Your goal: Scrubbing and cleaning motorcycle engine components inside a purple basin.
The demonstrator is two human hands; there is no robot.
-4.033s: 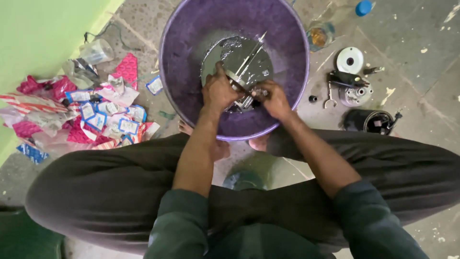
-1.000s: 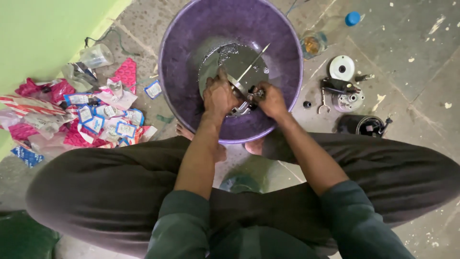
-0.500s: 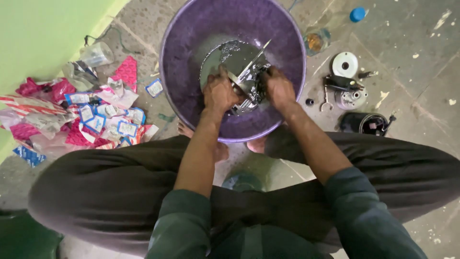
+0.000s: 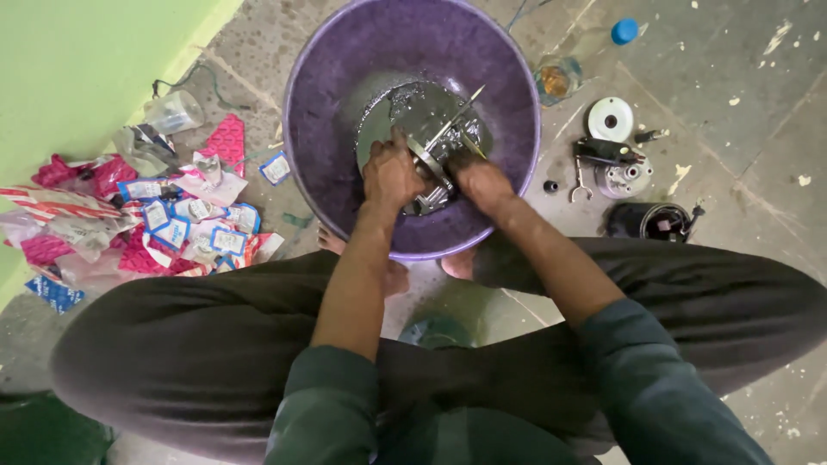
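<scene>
A big purple basin stands on the concrete floor between my knees, with dark liquid pooled at its bottom. Inside it lies a greasy metal machine part with a thin rod sticking up to the right. My left hand grips the part from the left. My right hand holds it from the right, fingers curled over its edge. Both hands are wet and dirty.
Torn red, white and blue packets and a clear plastic cup litter the floor at left by a green wall. To the right of the basin lie a white disc, small metal parts, a black cylinder and a blue-capped bottle.
My hands have shifted on the part: the right hand dropped lower and nearer to me, and the rod now points up to the right.
</scene>
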